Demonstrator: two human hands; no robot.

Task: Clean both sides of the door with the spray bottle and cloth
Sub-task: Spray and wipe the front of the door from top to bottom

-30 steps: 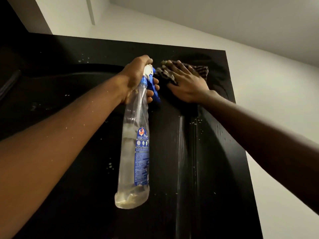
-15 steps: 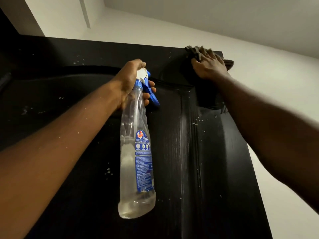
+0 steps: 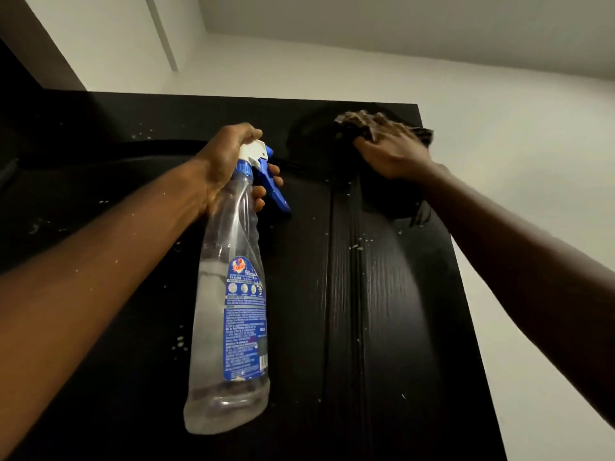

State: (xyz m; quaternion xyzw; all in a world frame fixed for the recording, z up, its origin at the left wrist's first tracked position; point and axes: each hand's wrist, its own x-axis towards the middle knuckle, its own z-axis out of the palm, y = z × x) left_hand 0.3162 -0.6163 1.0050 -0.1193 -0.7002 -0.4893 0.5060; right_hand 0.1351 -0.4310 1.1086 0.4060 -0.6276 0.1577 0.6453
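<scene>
A black wood-grain door [image 3: 382, 311] fills the lower view, speckled with pale droplets. My left hand [image 3: 229, 161] grips the neck of a clear spray bottle [image 3: 229, 294] with a blue trigger and blue label; the bottle hangs down in front of the door. My right hand [image 3: 389, 148] presses a dark checked cloth [image 3: 352, 123] flat against the door's top right corner, fingers spread over it. Most of the cloth is hidden under the hand; a bit sticks out at the right edge.
White wall [image 3: 532, 161] runs along the door's right edge and above it, meeting the ceiling [image 3: 399, 28]. A dark frame or panel [image 3: 20, 78] stands at the far left. White specks dot the door's upper left.
My right hand with the cloth went from the middle of the door's top to its right corner, then came back a little left. The left hand and bottle stayed nearly still.
</scene>
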